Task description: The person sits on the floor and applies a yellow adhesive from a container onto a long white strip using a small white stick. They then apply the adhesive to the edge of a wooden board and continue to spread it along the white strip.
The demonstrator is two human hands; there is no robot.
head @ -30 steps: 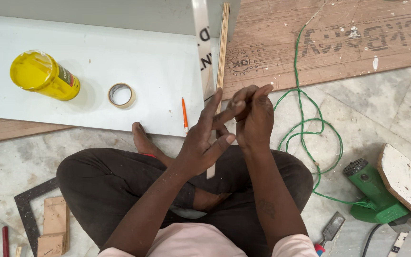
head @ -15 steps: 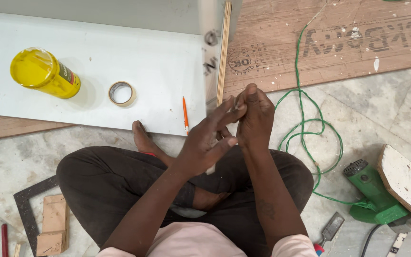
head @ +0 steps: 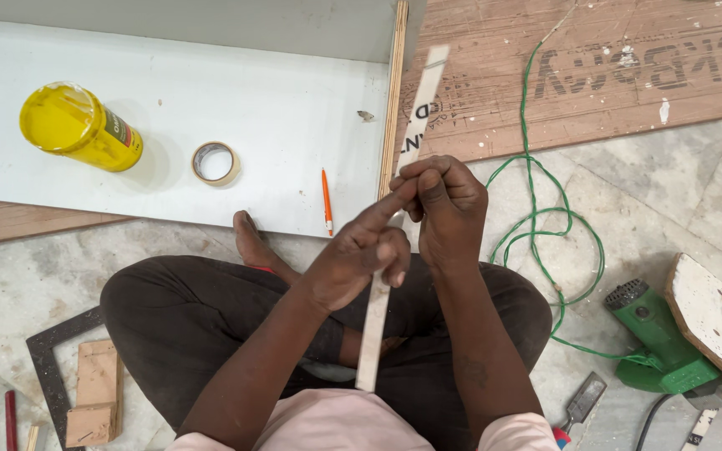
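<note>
Together, both hands pinch a thin pale strip [head: 378, 309]: the right hand [head: 449, 209] grips it farther from the body, the left hand [head: 357, 263] closes just below. Its long axis runs from the lap up past the orange pencil [head: 326, 200].
</note>
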